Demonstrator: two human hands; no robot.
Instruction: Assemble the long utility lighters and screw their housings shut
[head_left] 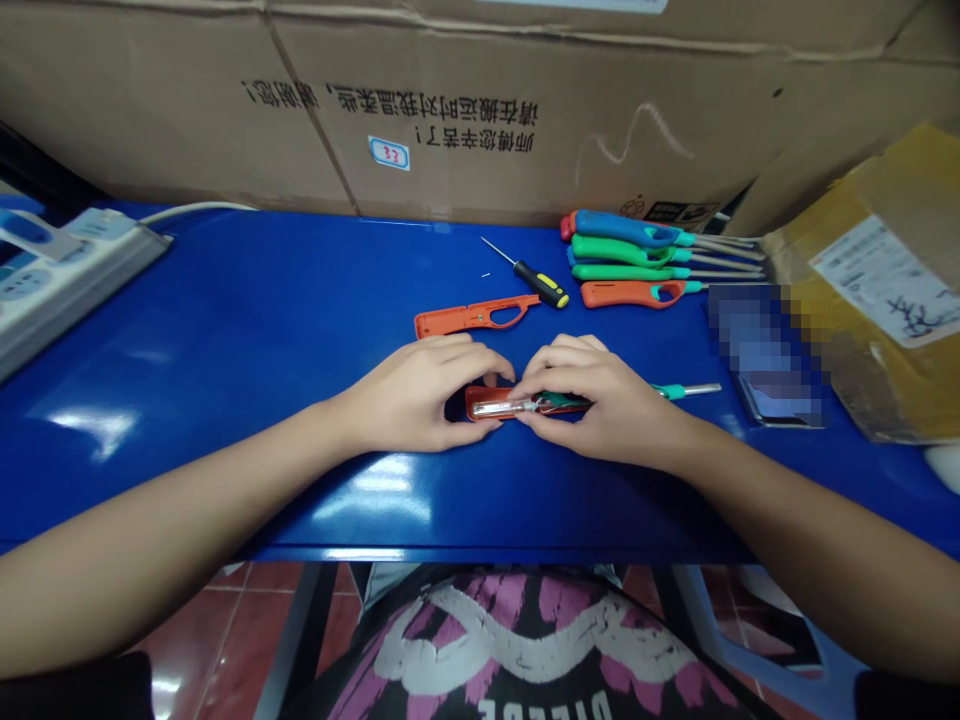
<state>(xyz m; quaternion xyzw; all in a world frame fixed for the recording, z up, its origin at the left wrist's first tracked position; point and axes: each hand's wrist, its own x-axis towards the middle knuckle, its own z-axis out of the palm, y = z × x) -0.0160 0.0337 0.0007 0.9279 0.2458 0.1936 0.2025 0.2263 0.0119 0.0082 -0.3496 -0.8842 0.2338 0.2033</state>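
In front of me on the table lies an opened orange long-neck lighter (474, 398), with a clear fuel tank (495, 408) in its half shell and a green part beside the tank. My left hand (427, 392) curls around the shell's left end, thumb and fingers gripping its sides. Over the middle of the lighter, my right hand (600, 400) pinches at the tank's right end and covers much of the body. The turquoise collar and metal tube (701, 389) stick out to the right. Above my hands rests the loose orange half shell (472, 317).
A black-and-yellow screwdriver (541, 284) lies near a tiny screw (486, 274). Several assembled lighters (626, 272) are stacked at the back right, beside a phone (772, 370) and a yellow-taped box (892, 290). A power strip (67, 270) sits left; a large carton (450, 60) stands behind.
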